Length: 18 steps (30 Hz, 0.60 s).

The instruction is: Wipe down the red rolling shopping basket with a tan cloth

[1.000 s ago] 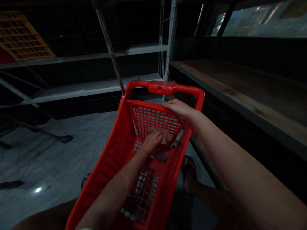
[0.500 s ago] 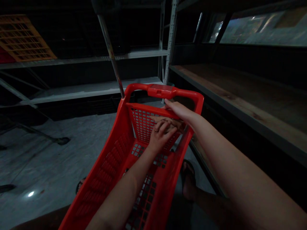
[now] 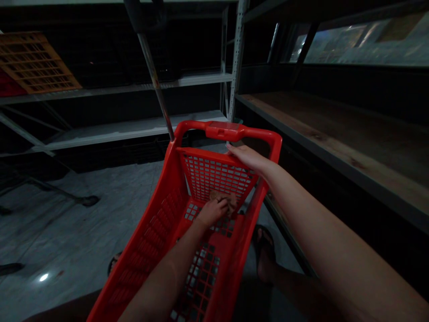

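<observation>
Wiping appears to be the step in hand: the left hand (image 3: pixel 212 211) presses a crumpled brown cloth (image 3: pixel 232 202) low against the inner face of the lattice panel (image 3: pixel 204 172) at the far end of the red basket (image 3: pixel 160 210). Its fingers are bunched over the cloth, grasping it, with a ring showing on 1 of them. The cloth sits right of the middle of the panel's lower part, close to where the panel meets the grid floor (image 3: pixel 204 268). The right hand (image 3: pixel 247 156) lies on the panel's top edge, just below the red handle (image 3: pixel 221 129), seemingly to steady it; its fingers are partly hidden at that edge, so I cannot tell whether they are clenched. The basket stands between the person's 2 feet, with the metal pole (image 3: pixel 153 74) rising from its far left corner. As a judgement, the next move calls for flat, even pressure through the cloth along the lattice and into the bottom corner, while the right hand braces the panel so it does not give. The small openings could snag loose folds, so gathering the cloth tighter would help. How clean the plastic is cannot be told in this dim light.
</observation>
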Available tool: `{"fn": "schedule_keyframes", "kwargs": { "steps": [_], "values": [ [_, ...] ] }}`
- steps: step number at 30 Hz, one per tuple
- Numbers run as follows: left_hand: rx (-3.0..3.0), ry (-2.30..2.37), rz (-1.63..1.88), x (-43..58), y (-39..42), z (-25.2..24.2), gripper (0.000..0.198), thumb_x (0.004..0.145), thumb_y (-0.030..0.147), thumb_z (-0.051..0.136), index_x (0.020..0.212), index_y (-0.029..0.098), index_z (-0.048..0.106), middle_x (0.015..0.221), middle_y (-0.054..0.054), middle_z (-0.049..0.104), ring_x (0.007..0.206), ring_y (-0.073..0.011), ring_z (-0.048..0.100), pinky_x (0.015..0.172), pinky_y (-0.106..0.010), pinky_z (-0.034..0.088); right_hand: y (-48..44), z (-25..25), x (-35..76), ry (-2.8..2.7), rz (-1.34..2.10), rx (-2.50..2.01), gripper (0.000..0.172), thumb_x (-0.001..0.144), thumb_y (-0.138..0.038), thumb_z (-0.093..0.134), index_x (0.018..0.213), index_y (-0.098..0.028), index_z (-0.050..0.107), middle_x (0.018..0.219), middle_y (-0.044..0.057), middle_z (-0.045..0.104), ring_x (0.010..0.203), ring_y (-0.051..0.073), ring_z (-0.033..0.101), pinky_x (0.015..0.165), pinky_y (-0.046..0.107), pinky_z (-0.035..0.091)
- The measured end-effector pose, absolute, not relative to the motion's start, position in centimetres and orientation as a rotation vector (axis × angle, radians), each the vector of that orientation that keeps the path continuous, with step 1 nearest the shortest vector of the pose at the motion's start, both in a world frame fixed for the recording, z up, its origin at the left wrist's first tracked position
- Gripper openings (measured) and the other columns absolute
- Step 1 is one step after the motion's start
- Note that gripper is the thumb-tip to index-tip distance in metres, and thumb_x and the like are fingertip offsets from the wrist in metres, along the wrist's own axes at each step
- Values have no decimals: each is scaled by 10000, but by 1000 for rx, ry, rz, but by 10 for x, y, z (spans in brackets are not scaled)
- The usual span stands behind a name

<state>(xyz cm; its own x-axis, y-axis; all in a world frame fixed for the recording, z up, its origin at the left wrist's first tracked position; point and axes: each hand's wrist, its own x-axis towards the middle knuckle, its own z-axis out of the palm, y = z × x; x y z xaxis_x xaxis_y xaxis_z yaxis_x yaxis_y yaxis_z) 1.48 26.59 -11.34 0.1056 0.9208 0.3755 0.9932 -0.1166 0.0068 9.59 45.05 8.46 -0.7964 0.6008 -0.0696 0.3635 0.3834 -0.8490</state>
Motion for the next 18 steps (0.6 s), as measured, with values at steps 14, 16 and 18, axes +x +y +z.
{"fn": "schedule_keyframes", "kwargs": {
  "steps": [14,16,18],
  "values": [
    [-2035,-1767,-710,23,310,-67,336,1050,250,561,1373,226,648,1206,-101,704,1221,-238,644,1004,-369,600,449,87,95,-2341,1407,-868,483,1034,-546,499,881,-197,796,1115,110,812,1069,263,739,1069,406,517],
    [-2214,-1974,-521,19,293,-95,305,1020,189,594,1300,245,701,1107,-69,727,1135,-217,672,961,-333,601,449,86,96,-2350,1421,-861,491,1030,-562,500,882,-197,793,1093,109,816,1046,260,744,1059,401,522],
    [-2272,-2161,-425,15,271,-122,256,965,124,647,1160,244,762,1038,-46,735,1042,-196,693,928,-303,594,450,86,97,-2363,1434,-844,495,1034,-559,492,887,-192,789,1054,112,818,1012,255,746,1038,394,531]
  ]
}}
